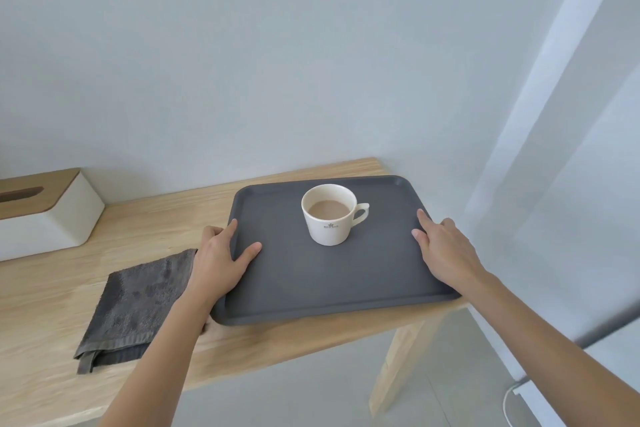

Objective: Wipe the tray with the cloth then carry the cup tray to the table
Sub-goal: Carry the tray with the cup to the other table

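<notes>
1. Both hands clasp the tray (311, 284) by its short edges: the left hand (216, 262) at its 9 o'clock side and the right hand (445, 250) at its 3 o'clock side, thumbs lying on the tray floor and fingers wrapped over the rim.
2. It rests flat on the wooden bench (145, 222), its 4 o'clock corner overhanging the bench end.
3. A white cup (329, 218) of milky drink stands toward the tray's 12 o'clock edge, handle pointing to 3 o'clock.
4. The folded grey cloth (135, 305) lies beside the tray at 8 o'clock, touching the left wrist.
5. Judged risk: an uneven lift would tilt the tray, so the off-centre cup could slide or spill.
</notes>
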Demonstrator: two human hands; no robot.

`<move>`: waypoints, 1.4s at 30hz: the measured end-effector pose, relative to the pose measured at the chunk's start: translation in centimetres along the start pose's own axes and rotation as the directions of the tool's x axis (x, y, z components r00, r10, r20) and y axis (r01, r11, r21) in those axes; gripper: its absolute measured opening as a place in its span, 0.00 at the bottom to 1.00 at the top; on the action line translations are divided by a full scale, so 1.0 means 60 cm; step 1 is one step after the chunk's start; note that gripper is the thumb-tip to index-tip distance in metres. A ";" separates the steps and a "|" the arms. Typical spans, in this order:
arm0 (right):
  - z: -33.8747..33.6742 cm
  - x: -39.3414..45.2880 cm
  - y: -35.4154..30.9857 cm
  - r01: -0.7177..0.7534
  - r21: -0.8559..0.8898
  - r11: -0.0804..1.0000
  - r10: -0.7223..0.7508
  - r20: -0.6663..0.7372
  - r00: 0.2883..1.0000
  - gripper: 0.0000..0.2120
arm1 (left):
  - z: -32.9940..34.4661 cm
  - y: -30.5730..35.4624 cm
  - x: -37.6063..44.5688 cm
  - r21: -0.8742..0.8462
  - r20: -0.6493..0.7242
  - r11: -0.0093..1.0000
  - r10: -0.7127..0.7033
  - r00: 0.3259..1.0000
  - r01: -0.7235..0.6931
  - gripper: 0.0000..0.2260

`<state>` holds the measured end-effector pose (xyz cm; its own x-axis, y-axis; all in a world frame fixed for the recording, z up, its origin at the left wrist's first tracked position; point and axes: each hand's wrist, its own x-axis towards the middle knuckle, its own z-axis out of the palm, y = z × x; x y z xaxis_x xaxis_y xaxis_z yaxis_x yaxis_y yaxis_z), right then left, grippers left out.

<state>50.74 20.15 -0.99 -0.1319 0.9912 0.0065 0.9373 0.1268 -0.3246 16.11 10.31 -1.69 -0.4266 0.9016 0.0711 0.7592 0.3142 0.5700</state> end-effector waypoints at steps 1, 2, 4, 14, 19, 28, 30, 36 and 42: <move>-0.006 -0.007 0.003 -0.016 0.006 1.000 0.016 -0.015 1.000 0.23 | 0.001 0.005 0.004 -0.011 0.003 1.000 0.023 1.000 -0.023 0.34; -0.012 -0.014 0.008 -0.036 0.011 0.999 0.036 -0.028 0.999 0.23 | 0.002 0.012 0.009 -0.017 0.010 0.999 0.045 0.999 -0.045 0.34; -0.024 -0.028 0.018 -0.070 0.015 0.997 0.071 -0.056 0.996 0.23 | 0.004 0.028 0.018 -0.028 0.022 0.996 0.082 0.996 -0.082 0.34; -0.076 -0.131 0.116 -0.295 0.055 0.954 0.300 -0.178 0.937 0.22 | 0.056 0.151 0.031 -0.118 0.161 0.950 0.305 0.939 -0.289 0.34; -0.110 -0.205 0.195 -0.415 0.087 0.906 0.423 -0.229 0.877 0.23 | 0.109 0.250 0.008 -0.161 0.237 0.908 0.416 0.878 -0.387 0.34; -0.186 -0.353 0.406 -0.586 0.176 0.791 0.611 -0.280 0.740 0.23 | 0.254 0.475 -0.098 -0.260 0.326 0.804 0.595 0.735 -0.535 0.33; -0.205 -0.385 0.460 -0.608 0.204 0.767 0.641 -0.291 0.710 0.23 | 0.292 0.527 -0.129 -0.297 0.343 0.787 0.617 0.709 -0.541 0.33; -0.258 -0.480 0.603 -0.677 0.266 0.687 0.725 -0.311 0.614 0.24 | 0.398 0.676 -0.225 -0.391 0.378 0.706 0.708 0.596 -0.591 0.32; -0.293 -0.548 0.711 -0.754 0.298 0.585 0.803 -0.341 0.489 0.24 | 0.502 0.811 -0.287 -0.456 0.428 0.638 0.768 0.476 -0.620 0.32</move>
<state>100.75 -6.36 1.58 0.7981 0.5990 0.0648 0.5522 -0.6842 -0.4764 75.20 19.05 0.15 0.5904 0.7979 0.1215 0.5254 -0.4943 0.6926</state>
